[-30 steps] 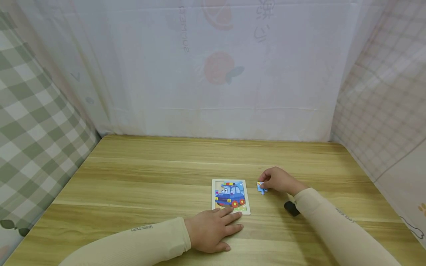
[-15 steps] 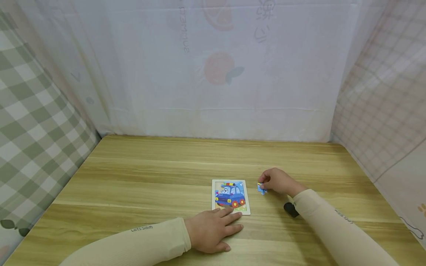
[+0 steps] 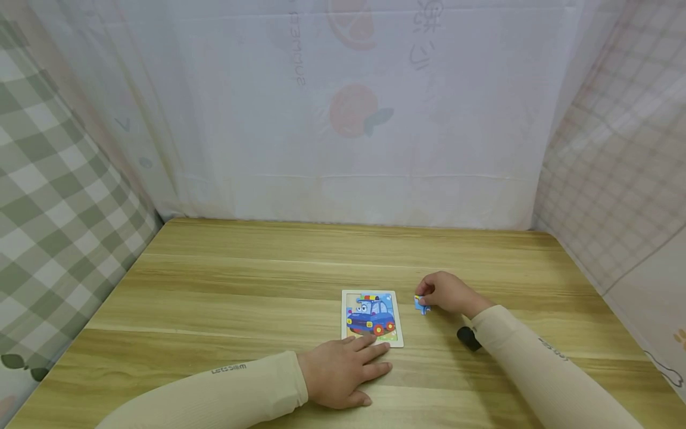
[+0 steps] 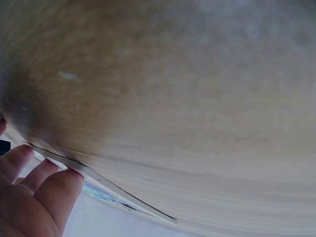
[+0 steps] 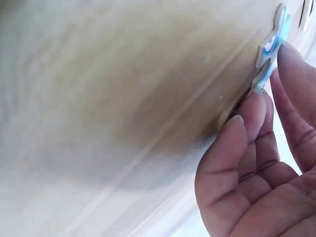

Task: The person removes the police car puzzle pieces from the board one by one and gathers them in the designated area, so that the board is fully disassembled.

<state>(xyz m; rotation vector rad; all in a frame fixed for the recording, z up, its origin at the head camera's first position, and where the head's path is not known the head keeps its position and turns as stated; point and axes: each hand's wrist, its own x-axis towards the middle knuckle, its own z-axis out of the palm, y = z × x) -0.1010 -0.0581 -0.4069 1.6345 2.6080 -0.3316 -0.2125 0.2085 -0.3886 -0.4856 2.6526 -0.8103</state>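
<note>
A square jigsaw puzzle board [image 3: 397,322] with a pale rim lies flat on the table and shows a blue cartoon police car. Bare base shows at its upper left. Spread fingers of my left hand [image 3: 343,372] rest on the board's near edge; the left wrist view catches those fingertips at the board's rim [image 4: 131,200]. Right of the board, my right hand [image 3: 449,292] pinches a small blue puzzle piece [image 3: 420,307] between thumb and fingers. In the right wrist view the piece [image 5: 275,42] appears nearly edge-on, partly covered by the fingers.
The wood-grain table [image 3: 241,286] extends around both hands. White printed cloth [image 3: 257,149] hangs behind it, and checked cloth [image 3: 53,167] hangs at the left. A small black object [image 3: 468,338] sits beneath the right wrist.
My right hand has shifted very slightly with the puzzle piece, and its fingers now cover a bit more of it. My left hand and the board stay in place.
</note>
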